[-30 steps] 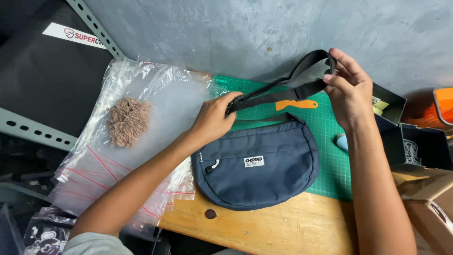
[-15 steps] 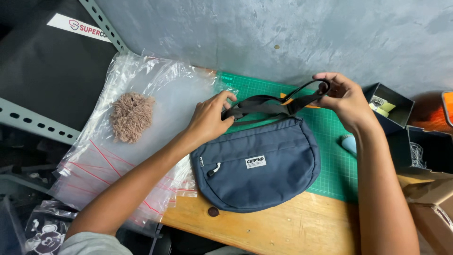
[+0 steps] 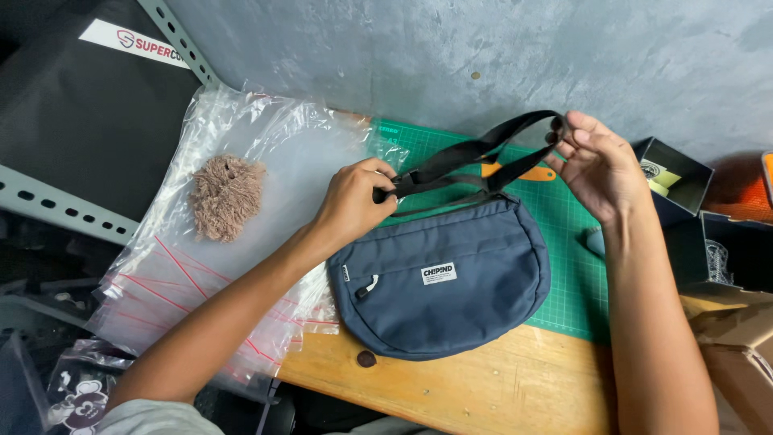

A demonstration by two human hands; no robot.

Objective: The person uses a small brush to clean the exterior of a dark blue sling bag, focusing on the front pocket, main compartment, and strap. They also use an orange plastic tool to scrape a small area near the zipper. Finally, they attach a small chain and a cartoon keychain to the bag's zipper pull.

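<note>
A dark blue half-moon fabric bag (image 3: 451, 278) lies flat on a green cutting mat (image 3: 576, 274) and the wooden table edge. Its black webbing strap (image 3: 475, 153) is stretched in a loop above the bag. My left hand (image 3: 354, 201) pinches the strap at its buckle near the bag's upper left corner. My right hand (image 3: 596, 161) grips the far end of the strap loop, up and to the right of the bag. A white zipper pull and a small white label show on the bag's front.
A stack of clear plastic bags (image 3: 241, 242) with red seal lines lies to the left, with a fluffy tan plush piece (image 3: 225, 197) on it. An orange-handled tool (image 3: 523, 172) rests behind the strap. Open dark boxes (image 3: 684, 177) stand at the right. A grey wall rises behind.
My right hand has lowered and pulled the strap out flatter to the right. My left hand has slid along the strap to the buckle and closed on it.
</note>
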